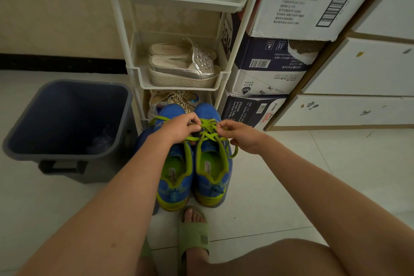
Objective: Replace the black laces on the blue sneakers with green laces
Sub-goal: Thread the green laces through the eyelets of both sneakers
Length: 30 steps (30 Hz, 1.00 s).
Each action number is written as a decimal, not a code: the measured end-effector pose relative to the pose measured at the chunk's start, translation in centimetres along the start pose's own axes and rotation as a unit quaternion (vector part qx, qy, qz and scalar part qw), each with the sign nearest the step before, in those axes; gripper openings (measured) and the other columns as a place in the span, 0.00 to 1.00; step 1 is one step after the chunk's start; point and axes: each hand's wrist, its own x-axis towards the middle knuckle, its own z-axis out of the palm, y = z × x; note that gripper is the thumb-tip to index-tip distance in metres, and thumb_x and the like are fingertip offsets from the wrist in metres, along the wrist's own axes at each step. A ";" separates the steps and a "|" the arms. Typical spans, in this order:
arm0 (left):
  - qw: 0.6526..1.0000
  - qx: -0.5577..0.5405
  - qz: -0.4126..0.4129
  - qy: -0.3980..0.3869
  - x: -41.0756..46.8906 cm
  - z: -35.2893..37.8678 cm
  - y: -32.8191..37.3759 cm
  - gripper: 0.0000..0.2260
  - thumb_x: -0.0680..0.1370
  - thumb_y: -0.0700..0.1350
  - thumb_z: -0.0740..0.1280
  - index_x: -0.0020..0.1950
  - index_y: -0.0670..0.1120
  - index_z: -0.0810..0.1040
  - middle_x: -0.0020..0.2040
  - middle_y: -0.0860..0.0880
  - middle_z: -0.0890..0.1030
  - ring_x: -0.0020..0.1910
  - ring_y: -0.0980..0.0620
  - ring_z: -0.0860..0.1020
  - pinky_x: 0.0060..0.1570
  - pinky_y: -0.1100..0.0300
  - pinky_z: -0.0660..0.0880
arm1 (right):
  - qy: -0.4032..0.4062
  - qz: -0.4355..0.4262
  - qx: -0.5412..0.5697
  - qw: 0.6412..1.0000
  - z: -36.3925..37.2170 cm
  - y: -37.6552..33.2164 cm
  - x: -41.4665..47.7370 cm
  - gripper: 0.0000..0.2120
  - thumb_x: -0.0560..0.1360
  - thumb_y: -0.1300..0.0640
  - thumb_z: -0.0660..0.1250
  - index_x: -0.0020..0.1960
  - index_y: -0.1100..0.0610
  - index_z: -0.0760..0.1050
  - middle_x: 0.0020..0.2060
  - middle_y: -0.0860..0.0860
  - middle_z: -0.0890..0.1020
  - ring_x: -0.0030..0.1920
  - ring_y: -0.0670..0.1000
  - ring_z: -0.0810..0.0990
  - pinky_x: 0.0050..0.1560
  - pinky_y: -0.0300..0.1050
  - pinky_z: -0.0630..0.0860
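Two blue sneakers with yellow-green soles stand side by side on the floor, toes pointing away: the left sneaker (173, 177) and the right sneaker (212, 170). A green lace (209, 135) is threaded across the right sneaker's eyelets. My left hand (179, 127) pinches that lace near the top of the lacing. My right hand (240, 134) holds the lace's other end, which loops down beside the shoe. Another green lace strand (160, 118) runs over the left sneaker's toe. No black laces are in view.
A dark blue bin (67, 119) stands on the floor at left. A white shoe rack (177, 78) with silver sandals stands right behind the sneakers. Stacked cardboard boxes (268, 69) and white drawers (358, 69) are at right. My foot in a green slipper (193, 231) is in front of the sneakers.
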 end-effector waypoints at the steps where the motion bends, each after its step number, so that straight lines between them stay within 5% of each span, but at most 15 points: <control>1: 1.000 -0.011 0.003 0.004 0.0 0.0 0.0 0.00 0.80 0.46 0.63 0.50 0.50 0.73 0.53 0.50 0.78 0.52 0.50 0.79 0.56 0.50 0.75 | 0.001 0.002 0.011 1.000 -0.1 0.0 0.0 0.04 0.79 0.59 0.63 0.47 0.52 0.74 0.39 0.45 0.76 0.37 0.41 0.71 0.36 0.35 0.63; 7: 0.997 -0.056 0.019 0.042 -0.7 0.0 -0.6 0.07 0.74 0.41 0.71 0.42 0.51 0.75 0.47 0.52 0.78 0.53 0.49 0.79 0.47 0.67 0.75 | 0.019 0.002 0.008 1.000 -1.1 0.7 -0.8 0.02 0.76 0.60 0.67 0.45 0.53 0.77 0.40 0.48 0.77 0.39 0.43 0.70 0.35 0.34 0.63; 11: 0.998 -0.035 0.040 0.020 -0.9 -0.1 -0.5 0.05 0.73 0.41 0.73 0.42 0.51 0.80 0.47 0.51 0.80 0.55 0.50 0.78 0.60 0.50 0.74 | 0.016 -0.019 -0.044 0.999 -0.9 0.5 -1.5 0.03 0.76 0.60 0.68 0.48 0.52 0.78 0.40 0.45 0.78 0.38 0.42 0.71 0.38 0.36 0.65; 19: 0.998 -0.032 0.042 0.029 -0.9 0.0 -0.3 0.03 0.73 0.42 0.72 0.46 0.48 0.81 0.48 0.50 0.81 0.52 0.52 0.79 0.58 0.53 0.74 | 0.007 -0.041 -0.080 0.996 0.2 -0.3 -1.2 0.04 0.77 0.60 0.66 0.44 0.53 0.74 0.35 0.44 0.74 0.36 0.42 0.70 0.36 0.35 0.65; 24: 0.997 -0.062 0.036 0.011 -0.8 0.0 0.1 0.02 0.77 0.41 0.67 0.49 0.44 0.77 0.47 0.51 0.78 0.44 0.55 0.77 0.37 0.76 0.73 | 0.009 -0.050 -0.102 0.993 0.3 -1.0 -1.1 0.05 0.80 0.56 0.61 0.49 0.57 0.73 0.36 0.47 0.72 0.36 0.42 0.67 0.36 0.33 0.65; 30: 0.996 -0.075 0.026 -0.037 -0.7 -0.7 0.8 0.02 0.80 0.40 0.63 0.51 0.43 0.73 0.45 0.51 0.76 0.42 0.56 0.76 0.33 0.77 0.72 | -0.004 -0.048 -0.079 0.996 0.1 -0.8 -0.9 0.05 0.80 0.55 0.61 0.50 0.56 0.73 0.37 0.46 0.72 0.36 0.42 0.68 0.38 0.32 0.65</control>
